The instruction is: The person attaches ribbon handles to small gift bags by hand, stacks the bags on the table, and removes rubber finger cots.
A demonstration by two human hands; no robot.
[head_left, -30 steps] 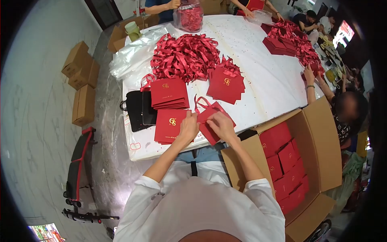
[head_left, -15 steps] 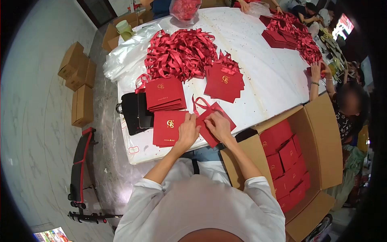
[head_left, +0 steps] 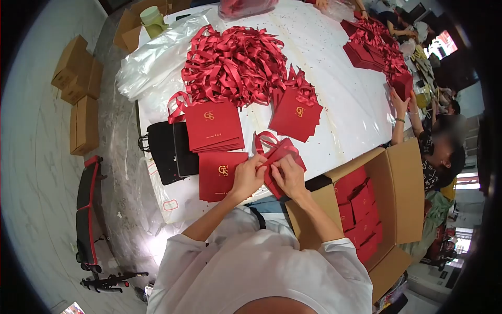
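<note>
1. Left hand (head_left: 248,177): fingers bent and bunched, tips placed at the left edge of the red gift bag (head_left: 286,152); whether that edge is pinched or only touched cannot be told, as the fingertips are small and partly hidden.
2. Right hand (head_left: 289,177): kept narrow, thumb and fingers drawn together on the face of the red gift bag, just beside the left hand.
3. Red gift bag: laid tilted at the near table edge, between both hands and the body; its ribbon handle (head_left: 265,138) is looped at the far end, over the white tabletop (head_left: 324,63).
4. Left side: front bag stack (head_left: 217,175) just beside the left hand, gold logo up. Rear bag stack (head_left: 214,125) set beyond it, with black bag (head_left: 161,152) and dark tablet (head_left: 184,149) alongside.
5. Far side: right bag stack (head_left: 295,115) angled, lower edges fanned. Ribbon pile (head_left: 235,65) heaped behind the stacks, clear plastic bags (head_left: 162,57) spread to its left.
6. Near right: open cardboard box (head_left: 405,193) placed against the table edge, packed red bags (head_left: 361,214) inside; one flap is close to the right forearm.
7. Room: bare tabletop seen right of the right bag stack, up to the box. Tighter on the left, where the stacks are crowded.
</note>
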